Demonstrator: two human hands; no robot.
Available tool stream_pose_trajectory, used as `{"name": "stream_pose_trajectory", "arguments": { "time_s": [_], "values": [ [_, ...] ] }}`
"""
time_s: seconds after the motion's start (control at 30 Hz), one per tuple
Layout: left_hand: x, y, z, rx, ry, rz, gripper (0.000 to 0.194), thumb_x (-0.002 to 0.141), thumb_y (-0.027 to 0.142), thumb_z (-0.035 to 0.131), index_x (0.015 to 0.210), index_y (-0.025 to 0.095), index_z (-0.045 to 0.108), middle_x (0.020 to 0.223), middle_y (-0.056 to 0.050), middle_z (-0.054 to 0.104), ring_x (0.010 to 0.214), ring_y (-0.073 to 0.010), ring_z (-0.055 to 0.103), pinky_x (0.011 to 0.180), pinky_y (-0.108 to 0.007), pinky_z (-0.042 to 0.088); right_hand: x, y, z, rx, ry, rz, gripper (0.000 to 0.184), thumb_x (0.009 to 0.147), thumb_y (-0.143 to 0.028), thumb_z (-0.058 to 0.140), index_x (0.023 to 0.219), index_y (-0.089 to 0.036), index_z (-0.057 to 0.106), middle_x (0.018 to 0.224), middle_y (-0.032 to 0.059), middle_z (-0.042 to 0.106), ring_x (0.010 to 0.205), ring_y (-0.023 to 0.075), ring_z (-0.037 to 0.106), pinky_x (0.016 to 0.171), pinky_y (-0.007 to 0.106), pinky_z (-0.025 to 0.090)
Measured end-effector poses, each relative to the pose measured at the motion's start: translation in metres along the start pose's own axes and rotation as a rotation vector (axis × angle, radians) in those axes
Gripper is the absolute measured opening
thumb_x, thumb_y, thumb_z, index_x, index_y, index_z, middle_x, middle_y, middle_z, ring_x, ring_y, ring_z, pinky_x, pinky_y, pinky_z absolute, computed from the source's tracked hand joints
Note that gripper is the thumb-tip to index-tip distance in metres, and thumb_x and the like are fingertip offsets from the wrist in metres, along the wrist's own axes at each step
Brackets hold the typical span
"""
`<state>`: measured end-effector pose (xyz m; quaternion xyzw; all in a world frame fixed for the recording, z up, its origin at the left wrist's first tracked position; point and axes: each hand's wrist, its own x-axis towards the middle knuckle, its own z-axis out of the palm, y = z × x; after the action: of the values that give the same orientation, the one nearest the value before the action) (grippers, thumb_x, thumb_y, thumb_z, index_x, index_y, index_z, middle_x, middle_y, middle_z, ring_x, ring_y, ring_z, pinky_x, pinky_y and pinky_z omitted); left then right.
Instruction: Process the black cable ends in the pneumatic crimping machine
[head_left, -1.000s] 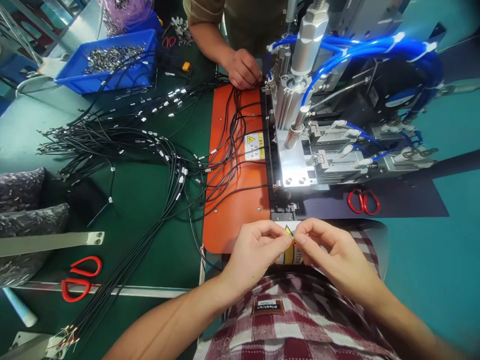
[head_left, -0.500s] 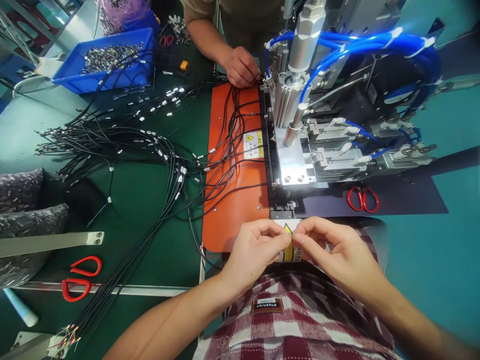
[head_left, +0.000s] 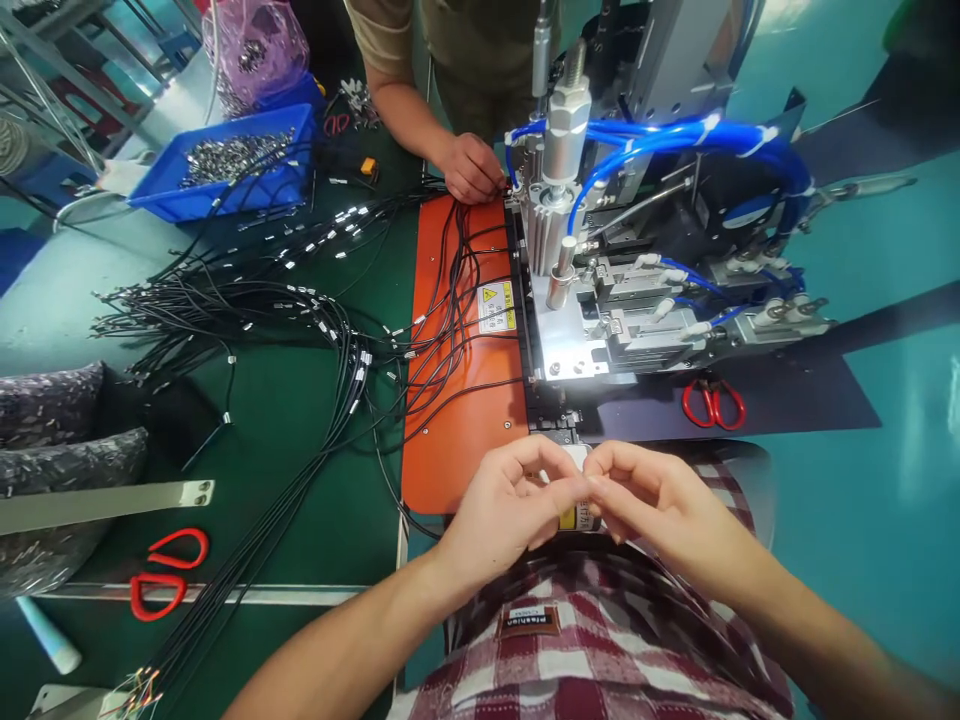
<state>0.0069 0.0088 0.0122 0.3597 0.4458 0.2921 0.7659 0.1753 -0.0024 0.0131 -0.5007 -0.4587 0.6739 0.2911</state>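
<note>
In front of the checked shirt, my left hand [head_left: 521, 497] is closed in a pinch of thumb and forefinger. My right hand [head_left: 661, 497] pinches the same way, and the fingertips of both hands meet. Whatever lies between them is hidden and too small to name. Just behind the fingertips is a white and yellow label [head_left: 568, 518], partly covered by the hands. Beyond my hands stands a metal machine [head_left: 570, 345] with an orange plate [head_left: 457, 460] at its left. Black cables [head_left: 455, 300] run across that plate into the machine's edge.
A co-worker's hand [head_left: 474, 168] is at the plate's far end. Red-handled scissors [head_left: 714, 404] lie right of the machine, another red-handled pair [head_left: 159, 575] at left. More black cables [head_left: 300, 480] spread over the green table. A blue bin [head_left: 225, 165] holds small metal parts.
The view has shifted, so the machine sits further left and lower in the picture. My fingertips stay together; the tiny coloured bit seen between them a second ago is now hidden.
</note>
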Motion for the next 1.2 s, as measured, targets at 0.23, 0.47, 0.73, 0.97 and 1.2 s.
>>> {"name": "stream_pose_trajectory", "arguments": {
  "time_s": [0.23,0.47,0.73,0.97,1.2],
  "values": [
    [0.001,-0.008,0.008,-0.065,0.12,0.041,0.023,0.085,0.033,0.063,0.08,0.015,0.05,0.063,0.003,0.055,0.04,0.0004,0.034,0.04,-0.014,0.021,-0.001,0.007,0.0,0.048,0.062,0.003,0.03,0.087,-0.044,0.06,0.074,-0.018,0.055,0.063,-0.0031,0.052,0.052,0.0095,0.047,0.048,0.022,0.039],
    [0.006,-0.005,-0.001,0.048,0.02,0.034,0.024,0.087,0.039,0.059,0.086,0.017,0.048,0.074,0.002,0.058,0.041,-0.0012,0.037,0.041,-0.016,0.025,0.011,0.008,-0.01,0.099,0.036,0.006,0.035,0.081,-0.049,0.064,0.071,-0.017,0.054,0.062,-0.0023,0.054,0.05,0.0091,0.045,0.049,0.023,0.037],
    [0.03,-0.001,-0.029,1.09,0.092,0.616,0.026,0.092,0.012,0.043,0.107,0.019,0.063,0.091,-0.004,0.055,0.083,-0.0147,0.056,0.073,-0.026,0.047,0.049,0.022,-0.033,-0.04,0.165,-0.038,0.033,0.076,-0.047,0.066,0.068,-0.016,0.057,0.061,-0.001,0.058,0.046,0.0086,0.045,0.043,0.023,0.032],
    [0.049,-0.005,-0.044,1.536,0.015,0.839,0.037,0.098,0.022,0.03,0.116,0.016,0.062,0.08,-0.005,0.054,0.069,-0.0152,0.054,0.059,-0.025,0.047,0.058,0.031,-0.036,-0.034,0.192,-0.007,0.032,0.075,-0.046,0.066,0.068,-0.016,0.059,0.061,-0.0013,0.058,0.043,0.0072,0.043,0.042,0.023,0.03],
    [0.05,-0.005,-0.046,1.753,0.038,0.897,0.04,0.1,0.021,0.026,0.121,0.021,0.06,0.075,-0.003,0.05,0.062,-0.0148,0.05,0.055,-0.024,0.044,0.061,0.033,-0.034,-0.034,0.205,0.019,0.034,0.074,-0.048,0.067,0.071,-0.015,0.06,0.061,-0.0006,0.059,0.044,0.0084,0.045,0.043,0.023,0.033]
  ]
}}
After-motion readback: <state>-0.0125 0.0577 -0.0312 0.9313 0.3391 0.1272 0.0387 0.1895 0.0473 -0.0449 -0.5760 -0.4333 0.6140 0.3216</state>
